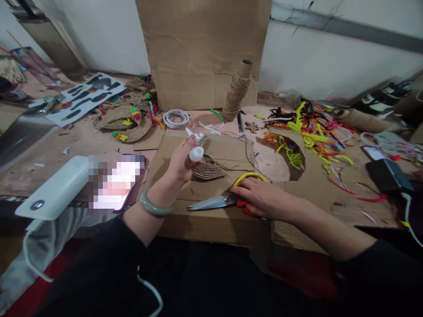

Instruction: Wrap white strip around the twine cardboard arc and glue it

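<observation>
My left hand (180,160) is closed around a small white bottle (196,153) with a narrow nozzle, likely glue. Just beyond it lies a curved piece covered in rows of brown twine (211,171), on a cardboard sheet (188,193); the hand and bottle hide part of this piece. Lower right, my right hand (259,196) has its fingers on the yellow and red handles of a pair of scissors (211,203). The blades lie flat over the cardboard and point left. A loose strand of twine (231,169) trails from the curved piece.
Behind stands a twine spool (236,94) before an upright cardboard panel (205,53). Colourful pipe cleaners (307,127) pile up at right. Left are a twine hat-like piece (125,125), a white power bank (56,187) and a phone (119,182). A black adapter (391,176) sits far right.
</observation>
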### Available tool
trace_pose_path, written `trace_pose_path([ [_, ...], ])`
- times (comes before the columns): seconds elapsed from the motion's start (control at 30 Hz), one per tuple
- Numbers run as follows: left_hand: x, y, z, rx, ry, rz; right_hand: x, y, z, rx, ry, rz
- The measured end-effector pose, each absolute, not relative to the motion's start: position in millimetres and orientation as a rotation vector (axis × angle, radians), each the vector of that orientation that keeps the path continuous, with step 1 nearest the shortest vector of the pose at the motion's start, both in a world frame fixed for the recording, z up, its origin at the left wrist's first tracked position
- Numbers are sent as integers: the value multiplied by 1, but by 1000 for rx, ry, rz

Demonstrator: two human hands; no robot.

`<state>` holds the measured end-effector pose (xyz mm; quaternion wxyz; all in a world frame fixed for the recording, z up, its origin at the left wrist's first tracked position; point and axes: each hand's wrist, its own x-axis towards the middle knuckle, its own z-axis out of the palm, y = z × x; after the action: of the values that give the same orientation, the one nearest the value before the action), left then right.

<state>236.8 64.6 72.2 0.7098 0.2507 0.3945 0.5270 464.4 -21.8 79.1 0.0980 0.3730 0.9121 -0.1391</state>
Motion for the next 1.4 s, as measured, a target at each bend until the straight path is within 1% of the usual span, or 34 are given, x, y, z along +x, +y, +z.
trace_pose_path([
  [0.23, 232, 69, 69, 552, 915, 1194, 474, -29, 93, 1201, 2754, -378],
  [0.37, 233, 69, 69, 534, 908, 1207, 472, -35, 95, 1214, 2625, -287],
  [0.47, 233, 70, 69, 539, 908, 1217, 479, -36, 95, 1214, 2568, -150],
  [0.53, 232, 71, 69, 558, 907, 1230, 488, -35, 101, 1209, 2656, -61],
  [0.67, 232, 73, 67, 584, 933, 1286, 505, -33, 133, 1289, 2878, 116],
  [0.8, 237, 72, 65, 638, 959, 1334, 504, -29, 170, 1456, 2780, 504],
  [0.93, 239, 70, 61, 746, 987, 1353, 490, -17, 191, 1503, 2595, 681],
  [1.03, 239, 70, 59, 796, 1007, 1383, 480, -8, 199, 1479, 2428, 721],
  [1.2, 240, 71, 57, 826, 1017, 1434, 468, -1, 206, 1433, 2301, 714],
  [1.4, 240, 73, 51, 895, 1068, 1524, 457, 3, 214, 1449, 2199, 600],
])
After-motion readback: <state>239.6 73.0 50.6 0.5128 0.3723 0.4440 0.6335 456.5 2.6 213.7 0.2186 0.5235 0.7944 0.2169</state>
